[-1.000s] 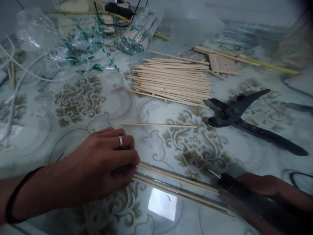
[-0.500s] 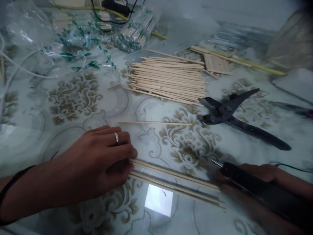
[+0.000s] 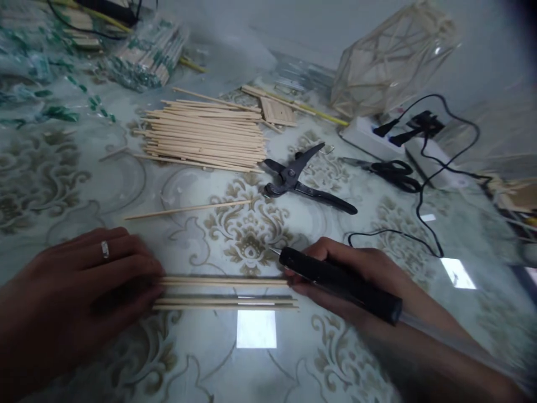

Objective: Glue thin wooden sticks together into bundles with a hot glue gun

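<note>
My left hand (image 3: pixel 113 280), wearing a ring, is closed on the left ends of thin wooden sticks (image 3: pixel 226 281) at the lower middle. They run side by side in two close sets, with a gap between. In my right hand (image 3: pixel 348 268) is a black pen-shaped hot glue gun (image 3: pixel 339 282), its metal nozzle pointing up-left and a clear glue stick trailing from its rear. My right fingertips meet the right end of the upper sticks; whether they grip them is unclear. One loose stick (image 3: pixel 188 210) lies beyond my hands, below a pile of sticks (image 3: pixel 205 134).
Black cutting pliers (image 3: pixel 293 179) lie right of the pile, with scissors (image 3: pixel 396 174) farther right. A power strip (image 3: pixel 371 137) with black cords stands behind them, near a wrapped stick-built frame (image 3: pixel 390 61). Plastic-wrapped stick bundles (image 3: pixel 146 53) lie at the back left.
My view has swung to the right, bringing the scissors, power strip and frame into sight. The glue gun has come closer to the sticks' right end. The loose stick now appears more slanted.
</note>
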